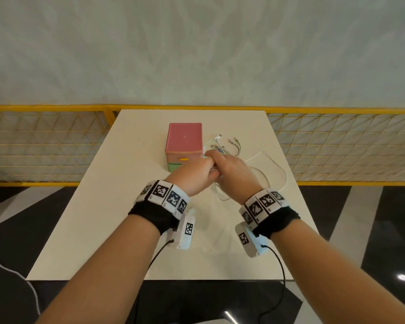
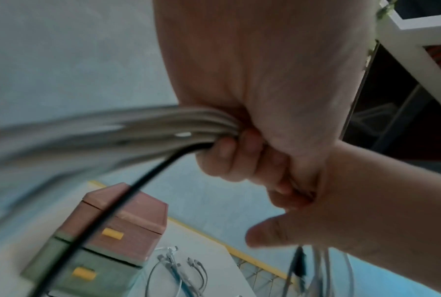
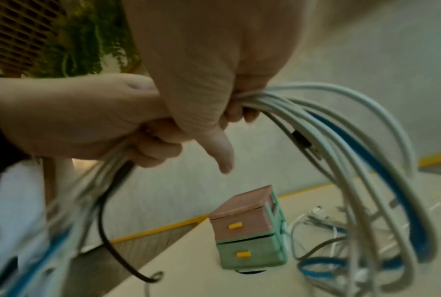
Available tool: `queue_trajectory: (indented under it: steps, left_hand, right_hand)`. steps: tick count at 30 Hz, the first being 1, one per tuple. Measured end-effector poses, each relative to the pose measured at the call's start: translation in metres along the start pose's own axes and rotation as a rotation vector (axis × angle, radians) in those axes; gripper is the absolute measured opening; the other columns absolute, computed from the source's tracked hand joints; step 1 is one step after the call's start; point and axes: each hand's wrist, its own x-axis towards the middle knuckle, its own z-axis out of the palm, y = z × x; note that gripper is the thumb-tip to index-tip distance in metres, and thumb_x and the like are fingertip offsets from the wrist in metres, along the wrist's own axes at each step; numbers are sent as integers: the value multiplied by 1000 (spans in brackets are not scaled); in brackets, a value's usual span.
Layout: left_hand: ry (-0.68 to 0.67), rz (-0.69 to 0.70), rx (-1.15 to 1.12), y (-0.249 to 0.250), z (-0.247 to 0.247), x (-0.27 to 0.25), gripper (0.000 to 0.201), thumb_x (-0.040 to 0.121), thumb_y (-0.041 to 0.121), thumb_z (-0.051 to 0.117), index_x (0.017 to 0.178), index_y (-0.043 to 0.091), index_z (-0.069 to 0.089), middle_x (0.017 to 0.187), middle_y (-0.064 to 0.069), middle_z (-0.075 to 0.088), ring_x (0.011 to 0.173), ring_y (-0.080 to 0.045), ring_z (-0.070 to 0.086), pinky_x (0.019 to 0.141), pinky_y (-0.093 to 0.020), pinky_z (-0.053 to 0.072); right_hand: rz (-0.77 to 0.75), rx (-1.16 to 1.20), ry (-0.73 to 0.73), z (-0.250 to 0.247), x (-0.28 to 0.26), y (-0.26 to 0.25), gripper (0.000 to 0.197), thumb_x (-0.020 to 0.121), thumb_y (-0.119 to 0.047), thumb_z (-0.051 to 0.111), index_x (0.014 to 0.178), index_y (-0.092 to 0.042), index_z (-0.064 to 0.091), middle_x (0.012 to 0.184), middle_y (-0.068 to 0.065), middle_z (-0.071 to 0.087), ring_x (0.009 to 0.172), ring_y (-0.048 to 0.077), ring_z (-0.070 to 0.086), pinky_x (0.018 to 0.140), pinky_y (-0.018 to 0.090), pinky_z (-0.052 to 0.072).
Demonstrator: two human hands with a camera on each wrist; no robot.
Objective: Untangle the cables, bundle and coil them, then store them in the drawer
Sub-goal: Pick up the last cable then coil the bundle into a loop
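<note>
Pale patterned wall and a yellow mesh railing stand behind the cream table (image 1: 84, 230) in the head view. On it, the small drawer box (image 1: 184, 139) is the landmark: pink top, pink drawer above a green one, both closed. Just right of the box, the left hand (image 1: 192, 174) and right hand (image 1: 232, 171) meet, fists touching, over the cables (image 1: 222, 148). Loose plug ends lie just beyond the hands, and a pale loop trails well right of the box.

From the left wrist, the left hand's fingers (image 2: 221, 158) are curled tightly round a bundle of grey cables and one black lead, above the box.

From the right wrist, the right hand (image 3: 214, 70) clamps white and blue strands that arc down to the table right of the box.

Judging by this, gathering is underway; coiling, tying and storing remain, with neither drawer opened yet.
</note>
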Motion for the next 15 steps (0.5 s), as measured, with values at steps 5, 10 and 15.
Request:
queue_trajectory:
  steps: [5,10,15]
  left_hand:
    - [8,35,-194,-28,-7,-14,31,93,53,51,98,24,60,80,3,61,74,-12,60,72,-32,47]
    - [-4,-117,-118,-52,-2,-32,32,101,40,42,109,14,59,71,2,52,71,-21,56,68,-34,43]
    - [36,-93,119,-29,3,-22,35,104,39,34,103,10,54,81,-4,58,81,-29,58,64,-33,35]
  right_hand:
    - [289,202,32,-18,1,21,27,81,2,49,96,-19,59,68,0,56,63,21,52,58,26,37]
    - [480,306,-14,-17,-15,44,27,77,1,59,89,-24,59,64,-11,49,65,16,51,57,20,37]
    - [237,-142,-17,-2,-18,13,77,71,-17,72,140,-19,37,131,6,47,129,28,37,110,45,23]
